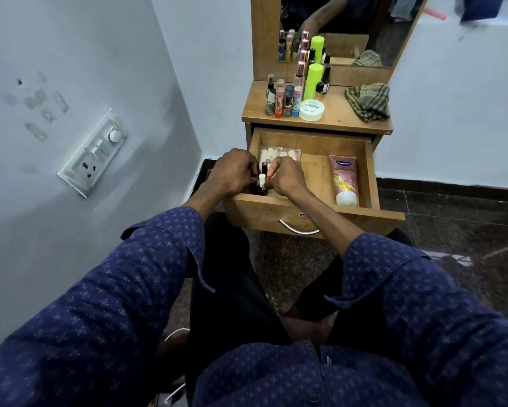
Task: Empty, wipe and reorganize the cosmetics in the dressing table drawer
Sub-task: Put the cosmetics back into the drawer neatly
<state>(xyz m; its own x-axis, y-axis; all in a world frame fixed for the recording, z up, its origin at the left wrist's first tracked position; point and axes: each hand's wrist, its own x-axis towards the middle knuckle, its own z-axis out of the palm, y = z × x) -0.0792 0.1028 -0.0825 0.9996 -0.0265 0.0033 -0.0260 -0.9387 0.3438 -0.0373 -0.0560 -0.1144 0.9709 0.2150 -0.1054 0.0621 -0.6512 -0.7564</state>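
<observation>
Cosmetics are split between two places: a cluster of small bottles (285,96), a tall lime-green can (313,80) and a round white jar (311,109) stand on the dressing table's worktop (339,116), while the pulled-out drawer (314,214) below holds a clear box of pale tubes (279,154) at its back left corner, a pink Vaseline tube (344,180) lying along its right side, and a few small bottles at the front left. A checked cloth (368,102) sits crumpled on the right of the worktop, well apart from the drawer.

Both hands are down in the drawer's front left corner. The left hand (233,171) is curled around dark little bottles, its grip closed on them as far as can be seen. The right hand (286,176) pinches a small white-bodied bottle with a black cap (263,176) between fingertips, upright.

With the drawer mostly bare and the cloth lying aside, this looks like the reorganizing step, bottles being stood in a row, though it could equally be the last of the emptying. The next move calls for setting these bottles upright and tight together against the left wall, then fetching more from the worktop without toppling the crowded cluster there.
</observation>
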